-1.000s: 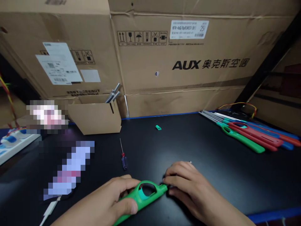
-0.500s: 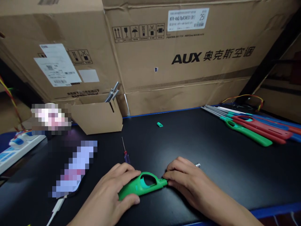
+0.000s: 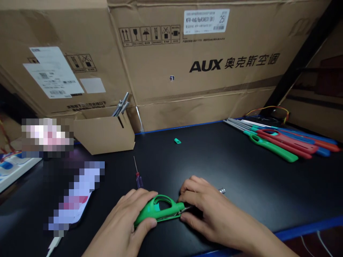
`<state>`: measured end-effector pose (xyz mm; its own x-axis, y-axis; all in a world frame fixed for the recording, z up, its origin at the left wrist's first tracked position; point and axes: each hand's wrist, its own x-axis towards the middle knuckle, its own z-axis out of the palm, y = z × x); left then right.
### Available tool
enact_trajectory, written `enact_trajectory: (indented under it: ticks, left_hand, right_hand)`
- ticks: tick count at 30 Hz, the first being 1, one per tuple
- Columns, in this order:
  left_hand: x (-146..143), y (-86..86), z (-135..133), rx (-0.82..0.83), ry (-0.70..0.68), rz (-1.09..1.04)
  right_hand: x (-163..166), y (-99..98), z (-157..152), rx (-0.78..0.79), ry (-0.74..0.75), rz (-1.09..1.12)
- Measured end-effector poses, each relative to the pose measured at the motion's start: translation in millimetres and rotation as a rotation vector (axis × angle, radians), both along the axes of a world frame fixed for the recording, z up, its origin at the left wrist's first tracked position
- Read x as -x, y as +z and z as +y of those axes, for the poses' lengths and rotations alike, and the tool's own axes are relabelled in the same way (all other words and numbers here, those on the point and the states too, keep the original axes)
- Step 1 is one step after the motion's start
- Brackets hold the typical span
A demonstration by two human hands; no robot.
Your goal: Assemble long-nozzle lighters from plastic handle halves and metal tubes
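On the black tabletop lies a green long-reach lighter handle point(image 3: 167, 213) with a looped trigger opening. My left hand point(image 3: 124, 216) is wrapped around its rear part, thumb on the near side. The fingers of my right hand point(image 3: 205, 203) pinch its front end. Along the near edge the shell's two halves stand apart, and thin metal shows in the gap. A dark, thin piece sits between my right fingers, mostly hidden. Beyond that hand pokes the end of a silver metal tube point(image 3: 222, 191). A screwdriver point(image 3: 138, 180) with a purple handle lies just past my left hand.
A small green cap point(image 3: 177, 141) lies mid-table. Several coloured lighters point(image 3: 284, 142) are heaped at the right. A cardboard box point(image 3: 107, 135) with metal tubes stands at back left, near a blurred phone-like object point(image 3: 77, 196) on a white cable. Large cartons point(image 3: 203, 89) wall the back.
The lighter's shell has parted along its near edge, where it looked closed before. My right thumb has moved to that lower edge. The view has turned slightly to the right.
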<state>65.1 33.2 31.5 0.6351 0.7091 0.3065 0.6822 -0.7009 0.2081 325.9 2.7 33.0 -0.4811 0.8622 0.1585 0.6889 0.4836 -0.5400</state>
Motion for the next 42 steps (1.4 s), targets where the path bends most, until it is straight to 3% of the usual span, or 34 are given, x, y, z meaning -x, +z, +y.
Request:
enact_trajectory:
  ticks: [9, 16, 22, 30, 42]
  left_hand:
    - [5, -3.0, 5, 0.158, 0.058, -0.210]
    - [6, -5.3, 7, 0.330, 0.174, -0.186]
    - [4, -8.8, 6, 0.227, 0.117, -0.249]
    - [3, -11.8, 4, 0.021, 0.049, -0.162]
    - [4, -14.2, 6, 0.135, 0.073, -0.124]
  right_hand:
    - [0, -0.2, 0, -0.013, -0.012, -0.002]
    - [17, -13.9, -8, -0.184, 0.033, 0.066]
    - [30, -20.5, -7, -0.248, -0.002, 0.077]
    - [27, -24.8, -7, -0.255, -0.009, 0.101]
    - [33, -19.8, -9, -0.251, 0.008, 0.186]
